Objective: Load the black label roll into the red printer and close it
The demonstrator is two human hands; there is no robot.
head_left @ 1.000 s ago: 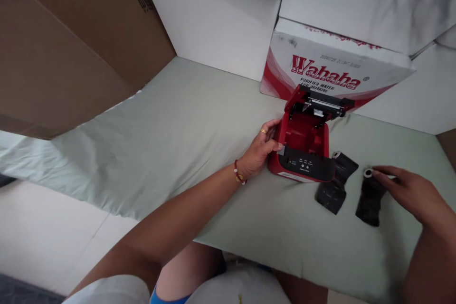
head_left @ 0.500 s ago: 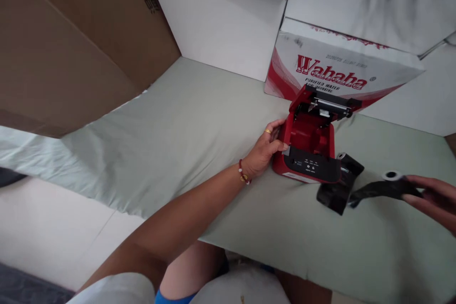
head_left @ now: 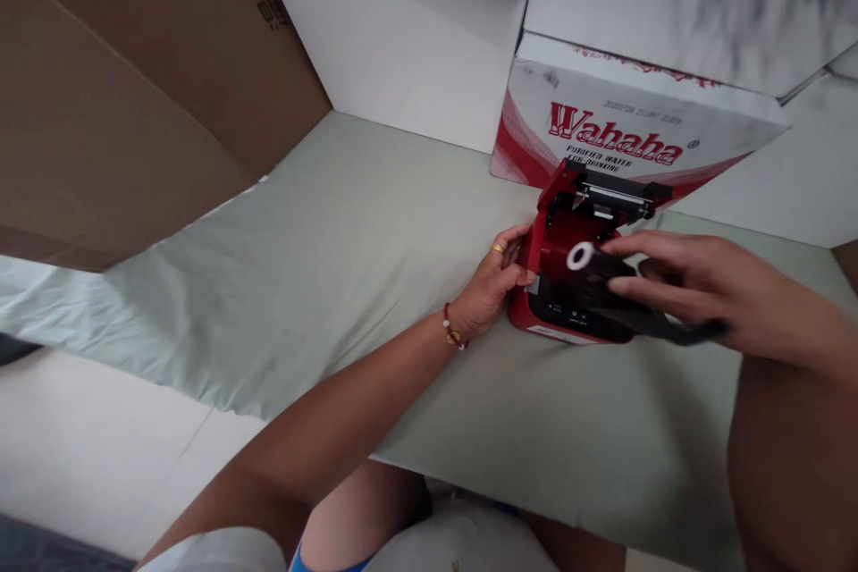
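Note:
A red and black label printer (head_left: 576, 322) stands on the cloth-covered surface with its lid (head_left: 603, 188) raised. My left hand (head_left: 492, 286) grips the printer's left side, thumb on the front corner and fingers along the outer wall. Over the open compartment, my right hand (head_left: 677, 286) pinches a black ribbon roll (head_left: 603, 275), whose white core end (head_left: 580, 256) faces left. Dark film trails from the roll beneath the right fingers. Blur and the hand hide part of the roll and the compartment's right side. I cannot tell whether the roll touches the printer.
Behind the printer rests a white and red Wahaha water carton (head_left: 617, 121), with white boxes (head_left: 416, 45) around it. A large brown cardboard box (head_left: 134, 107) stands at the left. Pale green cloth (head_left: 375, 223) covers the surface, whose front edge lies near my legs.
My right hand has swung left from beside the printer to above its compartment, bringing the ribbon roll along. The film once lying by the printer's right front has lifted. My left hand keeps its grip.

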